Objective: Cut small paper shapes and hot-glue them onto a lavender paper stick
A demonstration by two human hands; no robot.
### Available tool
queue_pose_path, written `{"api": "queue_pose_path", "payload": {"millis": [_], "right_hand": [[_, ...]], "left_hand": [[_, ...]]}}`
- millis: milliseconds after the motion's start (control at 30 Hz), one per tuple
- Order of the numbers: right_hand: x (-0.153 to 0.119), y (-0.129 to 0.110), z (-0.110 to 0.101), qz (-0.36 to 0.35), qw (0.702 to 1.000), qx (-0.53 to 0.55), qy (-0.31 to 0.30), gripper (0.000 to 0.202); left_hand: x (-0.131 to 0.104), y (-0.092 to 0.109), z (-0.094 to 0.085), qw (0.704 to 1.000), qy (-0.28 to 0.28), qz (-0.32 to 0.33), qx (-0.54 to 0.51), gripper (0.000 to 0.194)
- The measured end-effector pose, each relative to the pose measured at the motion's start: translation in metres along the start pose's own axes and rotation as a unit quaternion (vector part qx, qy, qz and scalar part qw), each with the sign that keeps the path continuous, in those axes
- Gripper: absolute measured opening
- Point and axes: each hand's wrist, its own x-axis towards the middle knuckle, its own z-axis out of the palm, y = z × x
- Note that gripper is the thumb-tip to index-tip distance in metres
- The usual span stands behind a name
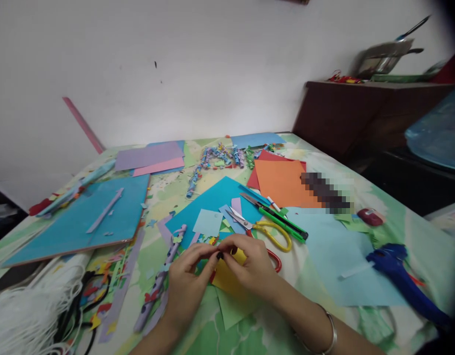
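Note:
My left hand (186, 283) and my right hand (254, 266) meet at the fingertips low in the middle of the head view. Both are closed in a pinch, and whatever lies between the fingertips is too small and covered to make out. Yellow paper (229, 282) and light green paper (235, 309) lie under my right hand. Just beyond are scissors (273, 236) with yellow and red handles, a green utility knife (282, 220) and a pale blue paper square (208, 223). Left of my left hand lies a purple paper tube (157, 288) dotted with small cut-outs.
A blue glue gun (397, 276) rests at the right on light blue paper (334, 261). Orange paper (282, 185) and decorated paper tubes (197, 172) lie farther back. At the left are a blue board (75, 222) and white string (27, 315). Paper scraps are scattered about.

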Motion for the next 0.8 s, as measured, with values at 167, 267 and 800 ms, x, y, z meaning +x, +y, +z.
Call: {"api": "queue_pose_path", "payload": {"millis": [167, 267, 800], "right_hand": [[0.0001, -0.0025, -0.0016, 0.019, 1.0, 0.008, -0.02, 0.014], [0.0008, -0.0021, -0.0018, 0.04, 0.999, 0.018, -0.022, 0.013], [0.0075, 0.0019, -0.0062, 0.152, 0.982, 0.089, -0.068, 0.011]], "left_hand": [[0.0027, 0.0017, -0.0029, 0.999, -0.013, -0.026, -0.015, 0.011], [0.0029, 0.0019, -0.0038, 0.999, -0.016, -0.024, -0.015, 0.011], [0.0043, -0.0013, -0.0029, 0.998, 0.017, -0.051, -0.018, 0.005]]}}
